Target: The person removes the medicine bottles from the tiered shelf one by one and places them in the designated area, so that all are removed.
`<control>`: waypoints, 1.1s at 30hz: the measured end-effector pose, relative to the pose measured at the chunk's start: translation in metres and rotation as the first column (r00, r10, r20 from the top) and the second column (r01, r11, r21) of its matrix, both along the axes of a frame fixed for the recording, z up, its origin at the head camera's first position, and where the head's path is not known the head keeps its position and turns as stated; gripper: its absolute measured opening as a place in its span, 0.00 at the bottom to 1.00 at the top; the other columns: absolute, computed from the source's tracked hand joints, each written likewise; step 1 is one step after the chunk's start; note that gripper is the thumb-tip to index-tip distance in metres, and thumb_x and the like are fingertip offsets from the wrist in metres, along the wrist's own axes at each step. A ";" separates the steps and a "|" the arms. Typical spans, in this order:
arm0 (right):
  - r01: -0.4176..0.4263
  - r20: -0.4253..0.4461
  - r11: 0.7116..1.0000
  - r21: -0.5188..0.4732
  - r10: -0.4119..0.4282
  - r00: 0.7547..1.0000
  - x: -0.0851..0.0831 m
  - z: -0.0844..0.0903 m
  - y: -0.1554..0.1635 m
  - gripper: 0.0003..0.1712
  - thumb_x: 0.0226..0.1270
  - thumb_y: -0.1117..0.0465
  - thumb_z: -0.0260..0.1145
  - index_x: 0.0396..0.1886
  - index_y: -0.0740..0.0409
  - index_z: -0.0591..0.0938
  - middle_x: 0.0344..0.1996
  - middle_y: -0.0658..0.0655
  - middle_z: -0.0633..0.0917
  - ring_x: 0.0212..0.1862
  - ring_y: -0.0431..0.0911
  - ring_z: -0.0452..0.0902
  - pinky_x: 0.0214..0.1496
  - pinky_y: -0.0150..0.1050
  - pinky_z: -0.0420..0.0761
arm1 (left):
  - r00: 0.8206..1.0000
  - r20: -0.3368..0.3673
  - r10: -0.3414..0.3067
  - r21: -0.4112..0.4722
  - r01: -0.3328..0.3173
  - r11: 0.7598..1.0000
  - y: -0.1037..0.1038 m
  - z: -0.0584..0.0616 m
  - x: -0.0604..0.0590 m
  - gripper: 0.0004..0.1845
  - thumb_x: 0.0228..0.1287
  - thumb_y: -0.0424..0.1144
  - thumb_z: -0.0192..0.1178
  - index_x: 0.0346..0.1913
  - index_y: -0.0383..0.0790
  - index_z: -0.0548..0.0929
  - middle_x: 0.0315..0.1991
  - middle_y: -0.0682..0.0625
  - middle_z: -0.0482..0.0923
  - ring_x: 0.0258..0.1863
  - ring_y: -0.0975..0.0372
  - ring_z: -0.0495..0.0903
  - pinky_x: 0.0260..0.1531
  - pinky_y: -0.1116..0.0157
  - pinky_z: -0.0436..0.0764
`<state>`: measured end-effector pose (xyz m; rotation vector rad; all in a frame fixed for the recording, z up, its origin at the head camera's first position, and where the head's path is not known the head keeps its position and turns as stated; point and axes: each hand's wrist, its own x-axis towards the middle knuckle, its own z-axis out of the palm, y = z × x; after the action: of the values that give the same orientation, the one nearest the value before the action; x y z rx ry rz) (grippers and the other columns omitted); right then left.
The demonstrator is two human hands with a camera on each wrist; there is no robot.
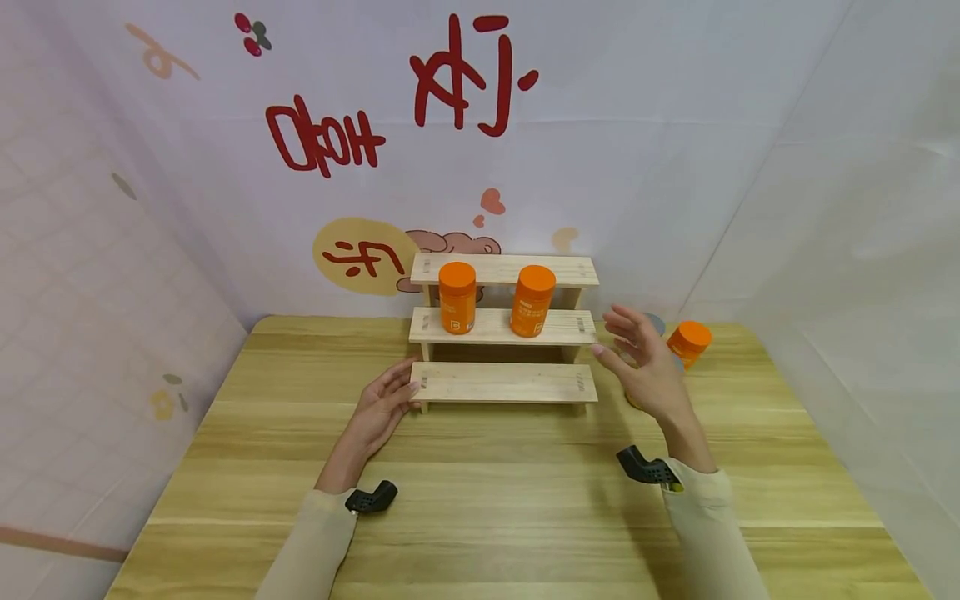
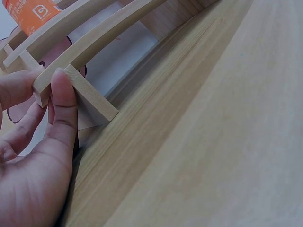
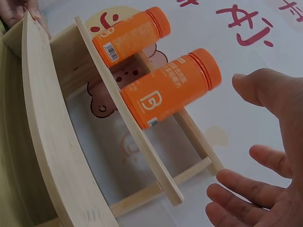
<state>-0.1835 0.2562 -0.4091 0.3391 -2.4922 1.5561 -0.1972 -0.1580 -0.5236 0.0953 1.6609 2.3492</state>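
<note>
A three-step wooden shelf rack [image 1: 502, 383] stands on the table against the back wall. My left hand [image 1: 381, 408] pinches the left end of its lowest board between thumb and fingers, seen close in the left wrist view. Two orange jars with orange lids, a left jar [image 1: 457, 300] and a right jar [image 1: 532, 304], stand upright on the middle board. My right hand [image 1: 651, 367] is beside the rack's right end with fingers spread and nothing held. In the right wrist view, its fingers [image 3: 248, 187] are apart from the nearer jar [image 3: 173, 87].
Behind my right hand, another orange jar [image 1: 688, 342] stands at the table's back right, with a grey-topped container [image 1: 656, 323] next to it, partly hidden by the hand. A printed white cloth wall [image 1: 637, 167] closes off the back of the wooden table [image 1: 495, 500].
</note>
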 end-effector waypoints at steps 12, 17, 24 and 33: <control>-0.081 0.015 0.995 -0.064 0.082 0.997 -0.015 0.000 -0.025 0.42 0.73 0.59 0.69 0.80 0.55 0.61 0.73 0.64 0.71 0.73 0.60 0.68 0.76 0.62 0.67 | 1.000 -0.013 -0.007 -0.003 0.007 1.000 -0.003 0.000 -0.002 0.35 0.76 0.30 0.58 0.80 0.36 0.58 0.55 0.50 0.73 0.47 0.66 0.77 0.41 0.72 0.83; -0.099 0.044 0.993 -0.070 0.102 0.994 -0.024 0.001 -0.036 0.42 0.73 0.57 0.69 0.81 0.50 0.59 0.73 0.64 0.71 0.72 0.61 0.68 0.76 0.61 0.68 | 1.000 0.002 -0.003 0.006 0.003 1.000 -0.003 -0.003 -0.001 0.34 0.75 0.30 0.58 0.80 0.37 0.59 0.57 0.50 0.72 0.48 0.65 0.78 0.41 0.72 0.83; -0.140 0.079 0.986 -0.088 0.147 0.986 -0.040 0.002 -0.051 0.42 0.74 0.56 0.68 0.81 0.49 0.59 0.73 0.65 0.70 0.74 0.61 0.67 0.77 0.60 0.68 | 1.000 0.003 0.008 0.018 -0.008 1.000 -0.003 -0.002 0.000 0.34 0.75 0.29 0.59 0.80 0.36 0.60 0.57 0.49 0.72 0.48 0.65 0.78 0.40 0.72 0.84; -0.142 0.127 0.987 -0.081 0.152 0.980 -0.058 0.005 -0.068 0.40 0.73 0.52 0.69 0.79 0.48 0.63 0.68 0.62 0.75 0.70 0.58 0.73 0.75 0.57 0.72 | 1.000 -0.004 -0.009 0.022 0.009 1.000 -0.002 -0.005 -0.002 0.34 0.75 0.28 0.57 0.80 0.35 0.59 0.57 0.50 0.73 0.48 0.64 0.79 0.40 0.72 0.84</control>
<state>-0.2418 0.1886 -0.4044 0.4316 -2.5537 1.7751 -0.1989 -0.1599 -0.5283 0.1115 1.6333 2.3629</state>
